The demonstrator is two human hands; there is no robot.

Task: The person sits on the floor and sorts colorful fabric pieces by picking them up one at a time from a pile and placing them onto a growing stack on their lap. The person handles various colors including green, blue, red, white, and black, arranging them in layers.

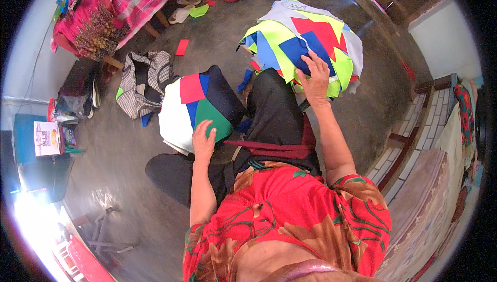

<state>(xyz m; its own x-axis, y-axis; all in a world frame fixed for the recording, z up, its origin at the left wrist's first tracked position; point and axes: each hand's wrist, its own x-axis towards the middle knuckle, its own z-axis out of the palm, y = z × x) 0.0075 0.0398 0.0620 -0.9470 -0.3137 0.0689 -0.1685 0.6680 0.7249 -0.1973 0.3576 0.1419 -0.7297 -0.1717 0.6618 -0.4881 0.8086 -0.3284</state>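
While the person is sitting on the floor point(129, 163), a smaller stack of fabric pieces point(199, 107) is lying at the left side of the lap, and a larger pile of fabric pieces point(316, 29) is occupying the floor ahead and to the right. The smaller stack is showing white, red, blue, green and black sections on its upper face. The left hand point(204, 141) is resting open at its near edge, fingers slightly bent and fingertips lying over the green section point(210, 118). The larger pile is displaying overlapping grey, neon yellow, red and blue pieces. The right hand point(315, 79) is reaching over its near side, open, with thumb and fingers spread beside a dark blue piece point(306, 49); whether the fingertips are touching the cloth, the view is not making clear. Dark-clothed legs point(274, 108) are extending between the two groups. Just left of the smaller stack, a checked cloth item point(135, 91) is lying crumpled. Beyond it, a small red scrap point(182, 47) is lying flat, and a neon yellow scrap point(199, 11) is lying farther off, near a pink striped cloth point(147, 2) that is hanging at the upper left.
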